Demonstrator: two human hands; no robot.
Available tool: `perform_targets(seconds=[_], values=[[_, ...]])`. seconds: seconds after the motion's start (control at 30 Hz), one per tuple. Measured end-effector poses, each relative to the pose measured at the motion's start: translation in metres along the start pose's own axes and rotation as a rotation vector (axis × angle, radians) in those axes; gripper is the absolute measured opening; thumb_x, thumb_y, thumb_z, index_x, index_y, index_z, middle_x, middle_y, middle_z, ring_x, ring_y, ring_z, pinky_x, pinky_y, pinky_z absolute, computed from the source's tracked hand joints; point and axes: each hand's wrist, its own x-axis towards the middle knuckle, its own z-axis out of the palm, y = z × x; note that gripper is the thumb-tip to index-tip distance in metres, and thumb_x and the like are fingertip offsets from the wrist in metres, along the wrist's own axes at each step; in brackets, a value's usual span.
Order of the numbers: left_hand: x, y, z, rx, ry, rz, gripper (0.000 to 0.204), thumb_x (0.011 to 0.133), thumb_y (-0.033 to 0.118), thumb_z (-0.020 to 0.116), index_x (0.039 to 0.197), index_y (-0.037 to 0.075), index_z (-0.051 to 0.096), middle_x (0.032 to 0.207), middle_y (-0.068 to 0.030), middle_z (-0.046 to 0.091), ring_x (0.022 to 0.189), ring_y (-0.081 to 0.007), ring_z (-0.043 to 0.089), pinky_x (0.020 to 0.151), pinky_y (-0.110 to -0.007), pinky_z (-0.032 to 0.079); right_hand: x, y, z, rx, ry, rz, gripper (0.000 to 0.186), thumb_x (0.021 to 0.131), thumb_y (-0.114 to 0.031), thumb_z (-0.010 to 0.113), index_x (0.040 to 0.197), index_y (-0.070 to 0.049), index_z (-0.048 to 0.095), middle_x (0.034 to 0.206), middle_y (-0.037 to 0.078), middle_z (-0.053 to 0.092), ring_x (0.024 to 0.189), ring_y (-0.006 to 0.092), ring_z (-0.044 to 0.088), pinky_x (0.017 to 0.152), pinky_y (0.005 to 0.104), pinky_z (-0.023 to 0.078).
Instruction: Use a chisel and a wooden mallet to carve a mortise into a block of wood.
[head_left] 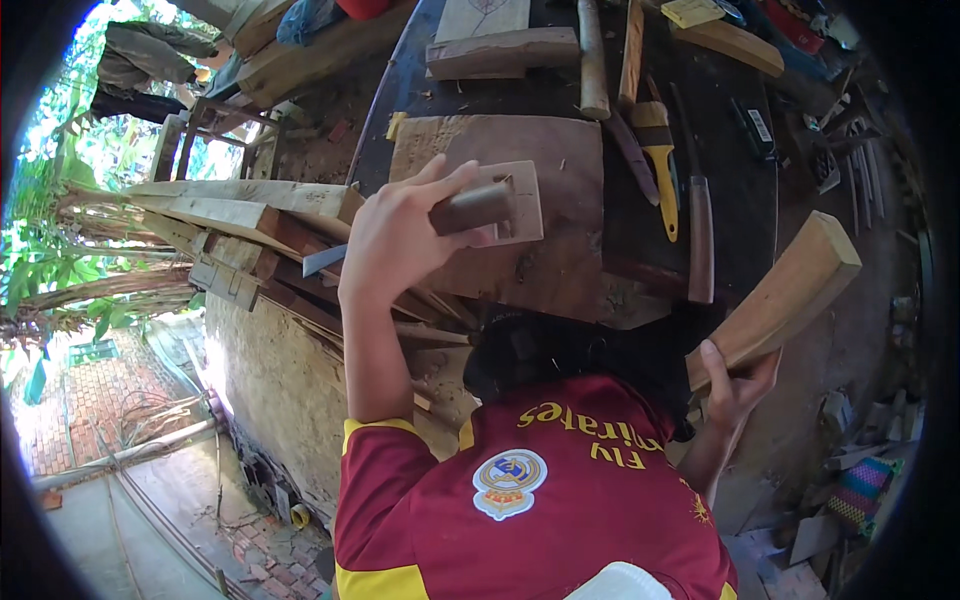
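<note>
My left hand (405, 225) is closed round a dark wooden bar (475, 208), raised over a broad brown board (560, 190) on the dark table. At the bar's end is a flat, pale wooden square (527, 200) with a cut-out in it; whether the two are joined I cannot tell. Off to the right, beyond the table's near corner, my right hand (735, 385) grips the lower end of a thick, slightly curved wooden block (785, 295). That block tilts up and away to the right, its thumb-side face toward me.
A yellow-handled paintbrush (660, 175) and a long wooden-handled tool (702, 240) lie right of the board. Behind it are a wood block (505, 52) and a round wooden stick (592, 60). Long timber beams (250, 205) jut out at the left.
</note>
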Motion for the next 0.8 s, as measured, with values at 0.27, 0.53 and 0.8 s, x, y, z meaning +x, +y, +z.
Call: perform_targets(seconds=[0.27, 0.53, 0.8], values=[[-0.009, 0.05, 0.01, 0.023, -0.185, -0.312, 0.081, 0.061, 0.033, 0.088, 0.134, 0.012, 0.06, 0.097, -0.0178, 0.071, 0.092, -0.0358, 0.068, 0.081, -0.042, 0.051, -0.003, 0.006, 0.0, -0.029, -0.05, -0.025, 0.067, 0.073, -0.008, 0.081, 0.13, 0.005, 0.048, 0.117, 0.014, 0.057, 0.108, 0.0234, 0.057, 0.092, 0.0375, 0.046], [0.006, 0.031, 0.019, -0.013, 0.03, 0.024, 0.085, 0.061, 0.039, 0.088, 0.133, 0.005, 0.059, 0.111, -0.0159, 0.07, 0.097, -0.0333, 0.068, 0.084, -0.041, 0.054, -0.006, 0.013, -0.008, 0.009, -0.069, 0.029, 0.069, 0.073, -0.011, 0.081, 0.131, 0.004, 0.046, 0.115, 0.014, 0.058, 0.107, 0.0234, 0.057, 0.092, 0.0376, 0.046], [-0.015, 0.098, 0.037, 0.158, -0.036, -0.19, 0.074, 0.072, 0.052, 0.078, 0.122, -0.001, 0.063, 0.086, -0.0194, 0.07, 0.077, -0.0348, 0.071, 0.068, -0.043, 0.056, -0.015, 0.032, -0.016, -0.036, -0.017, 0.0, 0.073, 0.072, -0.012, 0.083, 0.132, 0.007, 0.046, 0.119, 0.016, 0.057, 0.11, 0.026, 0.057, 0.093, 0.0397, 0.046]])
